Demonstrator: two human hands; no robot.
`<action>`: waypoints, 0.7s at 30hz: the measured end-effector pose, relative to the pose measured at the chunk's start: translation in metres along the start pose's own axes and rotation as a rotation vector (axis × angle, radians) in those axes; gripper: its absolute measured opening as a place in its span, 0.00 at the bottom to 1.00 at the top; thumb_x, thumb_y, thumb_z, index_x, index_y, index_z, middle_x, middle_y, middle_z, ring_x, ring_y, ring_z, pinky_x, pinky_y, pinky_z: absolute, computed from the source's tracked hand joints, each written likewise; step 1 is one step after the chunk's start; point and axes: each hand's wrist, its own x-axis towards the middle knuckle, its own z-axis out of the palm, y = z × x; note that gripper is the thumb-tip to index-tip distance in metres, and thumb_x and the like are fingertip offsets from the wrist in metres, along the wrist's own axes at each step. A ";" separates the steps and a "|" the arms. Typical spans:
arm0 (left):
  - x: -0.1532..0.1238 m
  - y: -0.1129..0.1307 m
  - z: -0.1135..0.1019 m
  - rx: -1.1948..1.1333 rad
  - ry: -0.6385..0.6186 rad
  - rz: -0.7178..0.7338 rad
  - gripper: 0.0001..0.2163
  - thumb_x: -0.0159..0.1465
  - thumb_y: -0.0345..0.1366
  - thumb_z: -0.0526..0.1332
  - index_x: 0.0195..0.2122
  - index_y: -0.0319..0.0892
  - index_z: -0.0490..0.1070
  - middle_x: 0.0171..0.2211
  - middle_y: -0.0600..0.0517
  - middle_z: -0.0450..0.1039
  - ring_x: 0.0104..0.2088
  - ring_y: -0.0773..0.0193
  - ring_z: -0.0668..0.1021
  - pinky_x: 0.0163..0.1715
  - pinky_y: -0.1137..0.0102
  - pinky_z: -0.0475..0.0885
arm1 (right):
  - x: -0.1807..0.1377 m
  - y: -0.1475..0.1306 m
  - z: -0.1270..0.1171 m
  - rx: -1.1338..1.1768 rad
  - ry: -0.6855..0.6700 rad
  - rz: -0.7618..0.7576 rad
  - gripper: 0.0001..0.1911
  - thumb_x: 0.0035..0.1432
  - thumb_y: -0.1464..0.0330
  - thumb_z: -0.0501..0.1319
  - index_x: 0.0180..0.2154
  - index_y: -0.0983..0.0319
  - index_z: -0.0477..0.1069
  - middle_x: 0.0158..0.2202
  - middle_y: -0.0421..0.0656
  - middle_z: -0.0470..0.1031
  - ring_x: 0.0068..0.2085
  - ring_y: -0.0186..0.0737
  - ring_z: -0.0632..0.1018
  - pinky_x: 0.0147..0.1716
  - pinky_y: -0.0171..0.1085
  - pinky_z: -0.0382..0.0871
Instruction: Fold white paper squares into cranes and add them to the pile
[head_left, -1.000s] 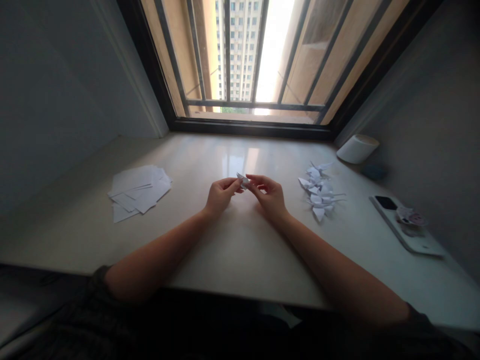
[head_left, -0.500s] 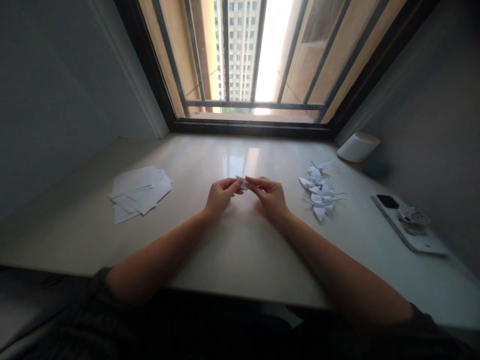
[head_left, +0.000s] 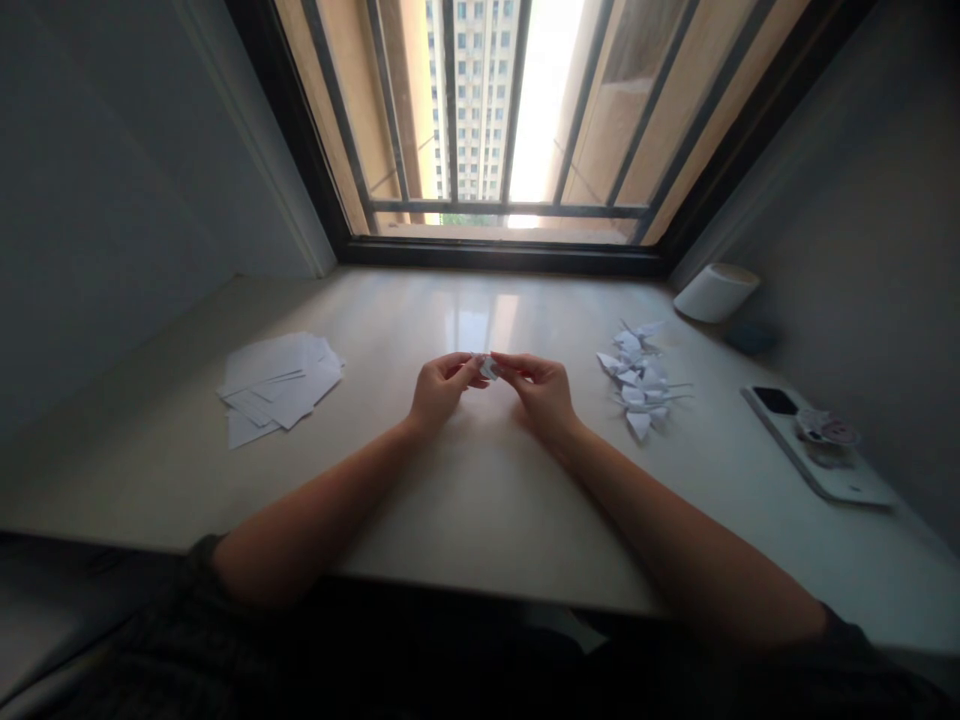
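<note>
Between my two hands is a small piece of folded white paper (head_left: 488, 368), pinched from both sides just above the pale counter. My left hand (head_left: 442, 385) grips its left end between thumb and fingers. The right end is in the fingertips of my right hand (head_left: 541, 388). Fingers cover much of the paper, so its full shape is hidden. To the right of my right hand lies a heap of folded white paper cranes (head_left: 641, 380). Off to the left is a loose stack of white paper sheets (head_left: 281, 385).
A white phone (head_left: 817, 450) with a round grip on its back lies at the right. Behind it, by the wall, a white cylindrical object (head_left: 716, 293) stands near a dark, blurred item (head_left: 752, 340). A barred window (head_left: 495, 255) closes off the counter's far side.
The folded paper has turned slightly between my fingertips, and the points that showed on its left are less visible. Both hands stay in nearly the same place.
</note>
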 end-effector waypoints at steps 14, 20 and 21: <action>0.001 -0.001 0.000 -0.046 0.044 0.018 0.15 0.56 0.47 0.64 0.32 0.39 0.77 0.28 0.49 0.79 0.29 0.63 0.79 0.33 0.69 0.71 | -0.007 -0.007 -0.002 -0.327 0.051 -0.319 0.17 0.51 0.63 0.68 0.45 0.55 0.77 0.36 0.43 0.78 0.34 0.39 0.75 0.34 0.41 0.72; 0.002 -0.002 0.001 -0.057 0.033 -0.055 0.15 0.55 0.48 0.64 0.31 0.39 0.76 0.27 0.49 0.78 0.29 0.63 0.79 0.35 0.69 0.71 | -0.008 -0.009 -0.002 -0.362 0.036 -0.358 0.15 0.55 0.65 0.65 0.45 0.53 0.76 0.38 0.43 0.78 0.38 0.40 0.76 0.39 0.42 0.72; 0.002 -0.002 0.001 -0.056 0.034 -0.059 0.15 0.55 0.48 0.64 0.31 0.39 0.76 0.27 0.49 0.78 0.29 0.62 0.80 0.35 0.68 0.70 | -0.008 -0.009 -0.002 -0.358 0.036 -0.363 0.14 0.55 0.65 0.65 0.45 0.53 0.77 0.38 0.43 0.78 0.38 0.40 0.76 0.40 0.42 0.72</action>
